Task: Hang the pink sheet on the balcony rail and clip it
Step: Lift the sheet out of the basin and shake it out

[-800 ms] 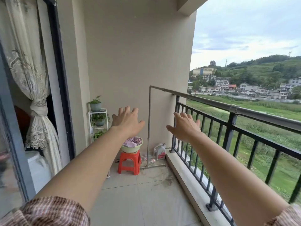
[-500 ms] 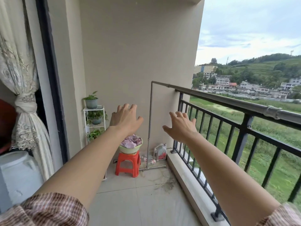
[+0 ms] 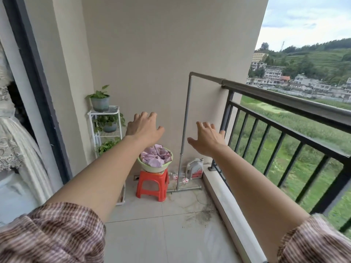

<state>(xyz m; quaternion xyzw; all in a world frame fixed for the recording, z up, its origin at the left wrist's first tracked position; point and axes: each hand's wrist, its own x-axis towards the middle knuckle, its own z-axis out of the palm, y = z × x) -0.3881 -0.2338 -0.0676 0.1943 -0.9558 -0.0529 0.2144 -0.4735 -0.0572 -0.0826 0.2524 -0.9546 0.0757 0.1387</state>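
Observation:
The pink sheet (image 3: 155,156) lies crumpled in a pale green basin (image 3: 152,167) on a red plastic stool (image 3: 152,185) at the far end of the balcony. Both my arms are stretched forward. My left hand (image 3: 144,128) hovers above the basin with fingers spread, holding nothing. My right hand (image 3: 207,138) is also spread and empty, to the right of the basin and just left of the balcony rail (image 3: 284,100). A grey metal pipe (image 3: 185,122) rises from the floor and joins the rail's top. No clips are visible.
A white plant rack (image 3: 104,122) with potted plants stands left of the stool against the wall. A white jug (image 3: 195,168) and small bottles sit in the corner by the pipe's foot. A dark door frame (image 3: 36,88) and lace curtain are on the left.
The view has moved forward along the balcony, so the stool and basin appear closer and larger. Both hands stay spread and empty, still stretched toward the basin.

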